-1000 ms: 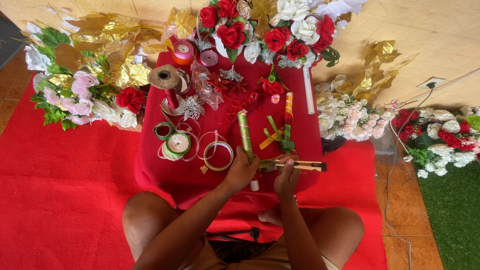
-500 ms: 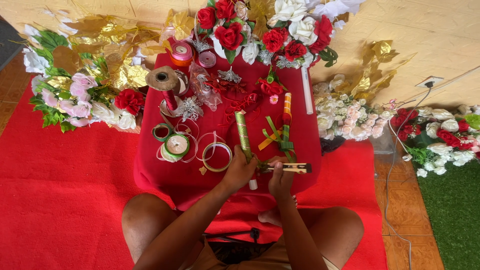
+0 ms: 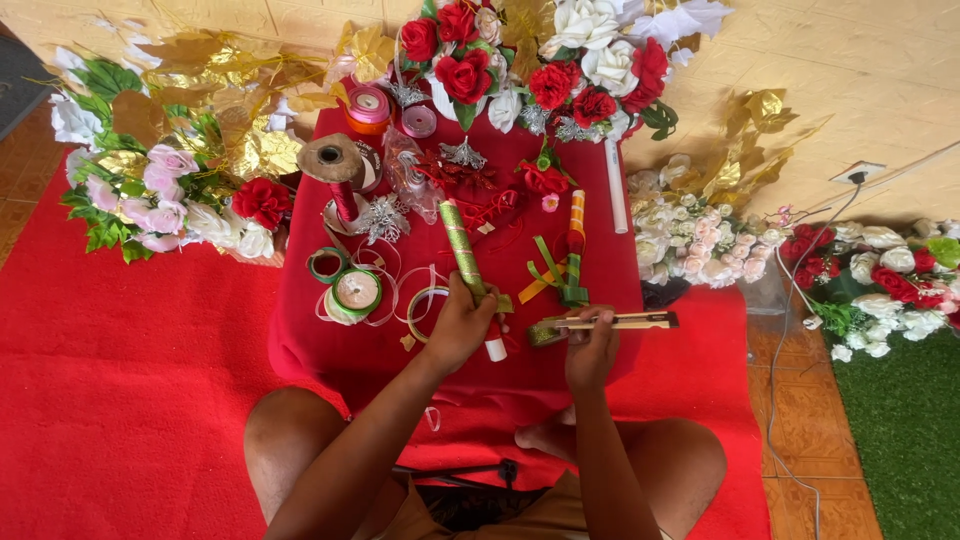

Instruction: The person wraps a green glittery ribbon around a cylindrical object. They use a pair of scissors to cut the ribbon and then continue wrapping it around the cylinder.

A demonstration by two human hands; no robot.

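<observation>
The left hand (image 3: 462, 322) is closed round the near end of a green-gold roll (image 3: 465, 258), a long wrapped tube lying on the red worktop (image 3: 330, 340). The roll's long axis runs from the hand away to the far side, leaning slightly left, so its free end points toward the red roses (image 3: 462, 70) at the back. A short white stub (image 3: 496, 349) shows just below the fist, on its near right.

The right hand (image 3: 592, 348) is shut on a bundle of thin sticks (image 3: 618, 321). These lie almost level, crosswise to the roll, with their dark tips out to the right and a green wrapped end (image 3: 547, 332) at the left. That wrapped end sits just beside the left hand, between the two fists, close to the roll's near end but apart from it.

So the roll lies ahead of the left grip and the sticks lie sideways from the right grip, the two axes near square to each other. The left hand is the one nearer the roll.

Left of the hands lie tape spools (image 3: 356, 292) and loose ribbon loops (image 3: 425, 300); green ribbon scraps (image 3: 560, 275) lie beyond the sticks.
</observation>
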